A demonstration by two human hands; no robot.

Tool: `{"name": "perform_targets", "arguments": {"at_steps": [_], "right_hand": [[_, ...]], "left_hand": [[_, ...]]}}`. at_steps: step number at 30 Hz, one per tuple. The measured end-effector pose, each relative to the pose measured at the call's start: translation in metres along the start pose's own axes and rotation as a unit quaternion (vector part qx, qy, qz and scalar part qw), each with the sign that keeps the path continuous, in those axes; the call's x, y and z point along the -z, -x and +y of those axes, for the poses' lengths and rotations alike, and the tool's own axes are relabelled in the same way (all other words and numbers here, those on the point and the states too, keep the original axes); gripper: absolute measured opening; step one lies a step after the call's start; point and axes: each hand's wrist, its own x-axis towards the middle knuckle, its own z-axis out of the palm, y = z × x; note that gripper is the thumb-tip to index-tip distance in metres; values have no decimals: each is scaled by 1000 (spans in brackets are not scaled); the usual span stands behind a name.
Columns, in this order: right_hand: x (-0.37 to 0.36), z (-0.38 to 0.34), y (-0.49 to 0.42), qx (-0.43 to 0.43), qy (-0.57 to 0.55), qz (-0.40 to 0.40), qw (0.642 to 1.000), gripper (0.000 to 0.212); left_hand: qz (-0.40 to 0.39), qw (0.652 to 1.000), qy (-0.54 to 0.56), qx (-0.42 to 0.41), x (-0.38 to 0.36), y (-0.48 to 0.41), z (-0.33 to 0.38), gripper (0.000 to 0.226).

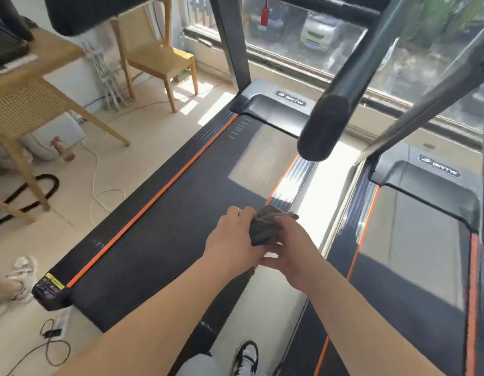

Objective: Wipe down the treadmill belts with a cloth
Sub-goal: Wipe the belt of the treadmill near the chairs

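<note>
your shoe [246, 356] stands on the floor [276, 294] just right of the left belt [159, 240] | left hand [230, 240] and right hand [292, 251] both curl round the grey cloth [265, 226], likely bunching it into a pad | cloth held over that belt's right edge, contact unclear

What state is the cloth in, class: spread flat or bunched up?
Bunched up. The cloth is a crumpled grey wad held between the left hand and right hand, with no flat sheet showing.
</note>
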Motion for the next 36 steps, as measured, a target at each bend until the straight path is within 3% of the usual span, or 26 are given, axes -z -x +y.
{"name": "perform_targets", "arguments": {"at_steps": [6, 11, 14, 18, 21, 28, 30, 33, 34, 36], "right_hand": [[-40, -5, -68, -62, 108, -73, 990, 34], [-65, -7, -141, -124, 244, -35, 961, 32], [-64, -10, -191, -58, 395, -49, 916, 30], [-47, 0, -248, 1, 486, -39, 873, 47], [-39, 14, -282, 45, 527, -71, 845, 58], [-41, 64, -361, 63, 539, -139, 828, 42], [-41, 82, -386, 65, 588, -183, 785, 50], [-36, 110, -435, 93, 680, -263, 678, 64], [-36, 119, -454, 96, 682, -279, 669, 62], [-36, 135, -495, 82, 662, -292, 685, 55]], "left_hand": [[21, 998, 16, 65, 5, -29, -59, 35], [27, 989, 27, 145, 0, -60, -92, 31], [48, 979, 52, 193, -13, -87, -100, 33], [62, 969, 82, 225, -45, -119, -109, 33], [55, 964, 100, 238, -71, -134, -123, 35], [69, 956, 163, 234, -134, -152, -195, 50], [87, 948, 189, 239, -153, -160, -216, 48], [112, 937, 219, 247, -190, -180, -244, 38], [118, 934, 224, 251, -204, -190, -254, 35], [128, 928, 235, 260, -233, -214, -275, 30]]}}
